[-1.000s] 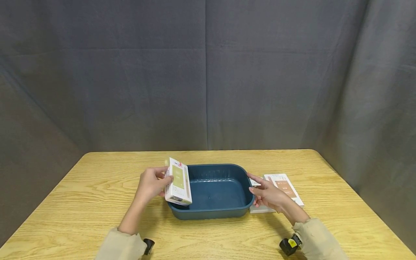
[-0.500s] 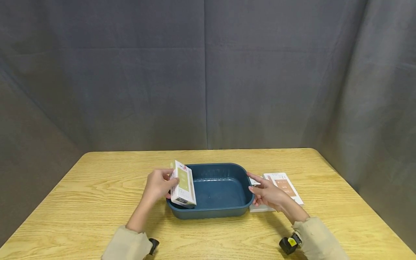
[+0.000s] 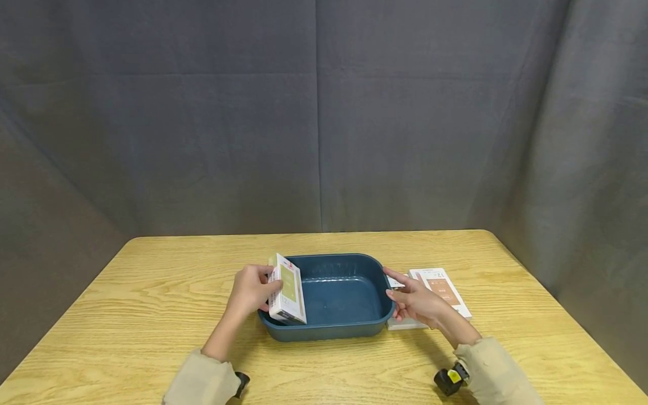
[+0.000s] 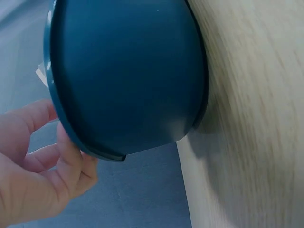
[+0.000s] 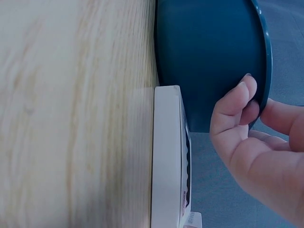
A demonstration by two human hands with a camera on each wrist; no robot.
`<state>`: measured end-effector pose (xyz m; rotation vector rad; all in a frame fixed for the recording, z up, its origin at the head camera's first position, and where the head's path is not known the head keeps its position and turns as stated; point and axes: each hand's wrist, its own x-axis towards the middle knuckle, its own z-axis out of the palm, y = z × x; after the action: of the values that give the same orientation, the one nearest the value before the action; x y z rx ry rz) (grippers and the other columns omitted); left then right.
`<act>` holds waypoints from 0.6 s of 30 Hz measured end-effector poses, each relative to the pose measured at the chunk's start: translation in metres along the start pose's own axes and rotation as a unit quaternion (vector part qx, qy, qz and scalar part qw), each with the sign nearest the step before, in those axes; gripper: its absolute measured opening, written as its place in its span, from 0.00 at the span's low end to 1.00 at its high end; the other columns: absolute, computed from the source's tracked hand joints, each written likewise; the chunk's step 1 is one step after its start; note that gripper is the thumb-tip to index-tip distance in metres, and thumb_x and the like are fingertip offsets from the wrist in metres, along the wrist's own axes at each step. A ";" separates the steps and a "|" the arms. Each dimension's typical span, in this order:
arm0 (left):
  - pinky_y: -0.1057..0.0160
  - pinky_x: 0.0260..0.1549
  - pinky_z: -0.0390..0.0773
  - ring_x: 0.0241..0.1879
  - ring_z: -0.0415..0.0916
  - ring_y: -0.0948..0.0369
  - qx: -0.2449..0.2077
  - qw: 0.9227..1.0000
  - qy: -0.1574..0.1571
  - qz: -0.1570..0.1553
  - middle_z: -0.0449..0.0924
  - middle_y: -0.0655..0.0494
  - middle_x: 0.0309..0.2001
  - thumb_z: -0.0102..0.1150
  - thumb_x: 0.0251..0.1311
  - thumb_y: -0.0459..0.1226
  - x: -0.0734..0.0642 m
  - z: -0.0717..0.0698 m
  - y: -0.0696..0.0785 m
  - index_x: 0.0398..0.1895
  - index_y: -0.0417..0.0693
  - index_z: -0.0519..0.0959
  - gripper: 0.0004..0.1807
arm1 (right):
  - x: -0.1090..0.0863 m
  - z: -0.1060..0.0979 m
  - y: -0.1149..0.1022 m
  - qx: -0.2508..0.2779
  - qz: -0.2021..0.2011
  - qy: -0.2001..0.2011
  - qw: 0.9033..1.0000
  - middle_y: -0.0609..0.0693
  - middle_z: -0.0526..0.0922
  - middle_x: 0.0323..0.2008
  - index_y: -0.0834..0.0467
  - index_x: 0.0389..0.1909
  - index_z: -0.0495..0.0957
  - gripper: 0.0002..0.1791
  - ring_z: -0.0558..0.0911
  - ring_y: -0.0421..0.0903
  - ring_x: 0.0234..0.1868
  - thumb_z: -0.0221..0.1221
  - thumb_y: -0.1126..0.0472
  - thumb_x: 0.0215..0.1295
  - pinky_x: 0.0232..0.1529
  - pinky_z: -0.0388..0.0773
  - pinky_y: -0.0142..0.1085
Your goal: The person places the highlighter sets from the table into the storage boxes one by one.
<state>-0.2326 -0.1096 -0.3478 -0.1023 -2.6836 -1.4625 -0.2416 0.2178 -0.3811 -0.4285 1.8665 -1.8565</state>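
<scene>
A dark blue plastic bin (image 3: 349, 332) stands on the table. My left hand (image 3: 251, 289) holds a white box with a green panel (image 3: 293, 298) by its left side, thumb on the front face. The box leans at a tilt inside the left end of the bin, its upper part above the rim. In the left wrist view the left fingers (image 4: 71, 156) are right at the bin's rim, and only a pale corner of the box (image 4: 42, 75) shows. My right hand (image 3: 417, 304) pinches the bin's right rim, with curled fingers (image 5: 228, 118) against the outer wall.
Right of the bin lie a white box with a brown panel (image 3: 442, 292) and another white box (image 3: 407, 324), partly hidden under my right hand. The wooden table (image 3: 126, 326) ends at a grey curtain (image 3: 228, 140) behind and at both sides.
My left hand has moved right with the green-panelled box, bringing it lower into the bin's left end. The right hand keeps its hold on the rim.
</scene>
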 end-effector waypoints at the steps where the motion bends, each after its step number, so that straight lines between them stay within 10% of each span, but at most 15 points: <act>1: 0.64 0.11 0.74 0.16 0.75 0.59 -0.001 1.000 -0.002 0.000 0.71 0.46 0.24 0.58 0.51 0.29 0.000 0.001 0.000 0.51 0.27 0.71 0.23 | 0.000 0.000 0.000 0.000 0.000 0.000 1.000 0.56 0.70 0.25 0.62 0.68 0.34 0.34 0.75 0.42 0.21 0.41 0.68 0.69 0.25 0.74 0.30; 18: 0.66 0.07 0.70 0.09 0.69 0.63 0.046 0.998 0.021 0.026 0.73 0.49 0.20 0.58 0.49 0.30 0.002 0.007 -0.002 0.49 0.24 0.71 0.23 | -0.001 0.000 0.000 -0.005 0.004 0.003 1.000 0.54 0.69 0.25 0.61 0.69 0.35 0.34 0.74 0.42 0.21 0.42 0.67 0.69 0.25 0.74 0.31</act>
<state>-0.2352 -0.1053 -0.3532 -0.1344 -2.6877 -1.3106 -0.2409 0.2184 -0.3809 -0.4189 1.8794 -1.8465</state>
